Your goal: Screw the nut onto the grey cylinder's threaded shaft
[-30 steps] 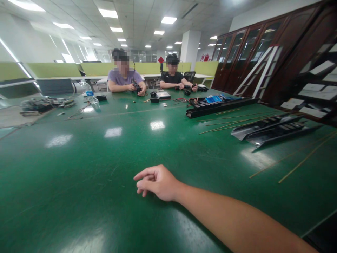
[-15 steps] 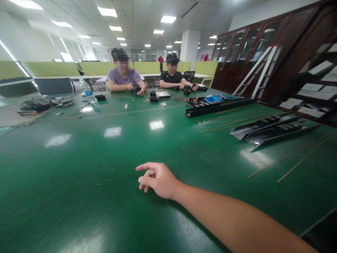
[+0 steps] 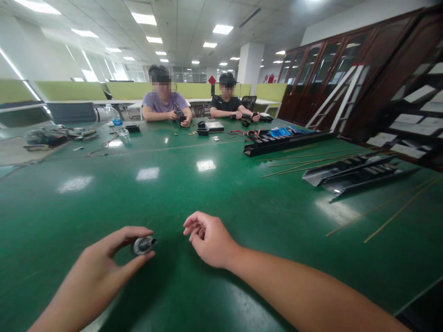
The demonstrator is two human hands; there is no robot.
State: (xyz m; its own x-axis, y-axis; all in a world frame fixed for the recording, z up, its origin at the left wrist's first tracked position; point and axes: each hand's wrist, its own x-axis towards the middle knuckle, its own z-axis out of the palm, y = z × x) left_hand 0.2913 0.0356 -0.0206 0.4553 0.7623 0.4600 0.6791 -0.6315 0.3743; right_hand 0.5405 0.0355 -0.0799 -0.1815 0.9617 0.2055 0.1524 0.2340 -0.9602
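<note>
My left hand (image 3: pixel 104 263) has come in at the lower left. Between its thumb and fingers it grips a small round grey metal part (image 3: pixel 142 245) with a dark, short tube-like end pointing right. The exact kind of this part cannot be made out. To the right, my right hand (image 3: pixel 209 237) hovers over or rests on the green table (image 3: pixel 166 189), its fingers loosely curled and the thumb apart. Nothing shows in it. A gap separates the two hands.
Two people sit across the table, each handling a dark device. Black metal channels (image 3: pixel 360 173) and thin rods (image 3: pixel 398 214) lie at the right. A water bottle (image 3: pixel 119 127) and a heap of bagged items (image 3: pixel 62 134) are at the left. A stepladder (image 3: pixel 341 99) stands behind.
My left hand has entered from the lower left with the metal part in its grip. My right hand's index finger, stretched out before, has curled in.
</note>
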